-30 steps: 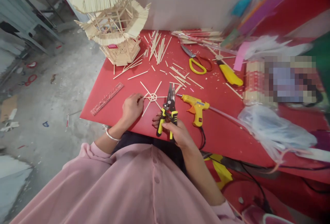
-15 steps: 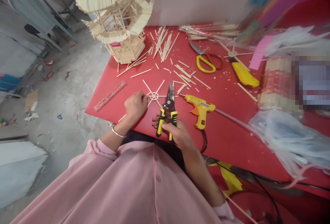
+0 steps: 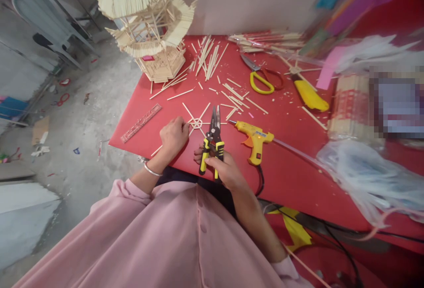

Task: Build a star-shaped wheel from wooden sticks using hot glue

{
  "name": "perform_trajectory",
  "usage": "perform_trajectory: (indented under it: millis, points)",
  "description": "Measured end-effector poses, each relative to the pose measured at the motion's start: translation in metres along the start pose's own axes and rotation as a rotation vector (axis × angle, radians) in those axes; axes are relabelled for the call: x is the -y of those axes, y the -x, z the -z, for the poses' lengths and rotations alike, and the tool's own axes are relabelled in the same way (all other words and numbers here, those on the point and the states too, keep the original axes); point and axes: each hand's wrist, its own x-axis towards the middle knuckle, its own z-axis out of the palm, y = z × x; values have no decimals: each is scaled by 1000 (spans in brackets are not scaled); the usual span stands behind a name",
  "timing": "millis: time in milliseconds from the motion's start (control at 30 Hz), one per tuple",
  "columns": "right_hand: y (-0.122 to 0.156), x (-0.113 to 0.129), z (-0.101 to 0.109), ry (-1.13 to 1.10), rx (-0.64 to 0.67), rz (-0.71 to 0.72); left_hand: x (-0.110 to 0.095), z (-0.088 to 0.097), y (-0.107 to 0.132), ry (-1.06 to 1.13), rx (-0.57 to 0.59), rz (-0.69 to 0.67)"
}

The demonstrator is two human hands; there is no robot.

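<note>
My left hand (image 3: pixel 172 137) rests on the red table with curled fingers, pinching the left spoke of a small stick frame (image 3: pixel 198 124). That frame has a ring at its centre and thin wooden spokes reaching outward. In my right hand (image 3: pixel 228 171) is a pair of cutting pliers (image 3: pixel 212 137) with black and yellow handles. Their jaws point away from me, slightly parted, just right of the ring and over the frame's right spoke. A yellow glue gun (image 3: pixel 255 138) lies to the right of the pliers, its nozzle close to that spoke's end.
A stick-built pagoda model (image 3: pixel 162 60) stands at the back left. Loose sticks (image 3: pixel 212 56), scissors (image 3: pixel 261 82), a yellow-handled cutter (image 3: pixel 309 95) and plastic bags (image 3: pixel 357 173) lie around the red table (image 3: pixel 285 177). A clear ruler (image 3: pixel 141 123) lies near the left edge.
The pliers and my right hand have shifted slightly left, toward the frame's ring. My left hand stays in place at the left spoke.
</note>
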Motion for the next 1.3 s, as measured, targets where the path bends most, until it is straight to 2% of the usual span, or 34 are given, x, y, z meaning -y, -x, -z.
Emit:
perform_trajectory:
  millis: [967, 1067, 1167, 1300]
  points:
    - [0, 1, -1, 21, -14, 6, 0, -2, -1, 35, -19, -8]
    - [5, 5, -1, 39, 7, -4, 3, 1, 3, 138, -63, 10]
    - [19, 12, -1, 163, 36, 8, 8, 12, 12, 376, -126, 23]
    - [37, 20, 0, 567, -140, 136, 10, 33, 22, 701, -120, 2]
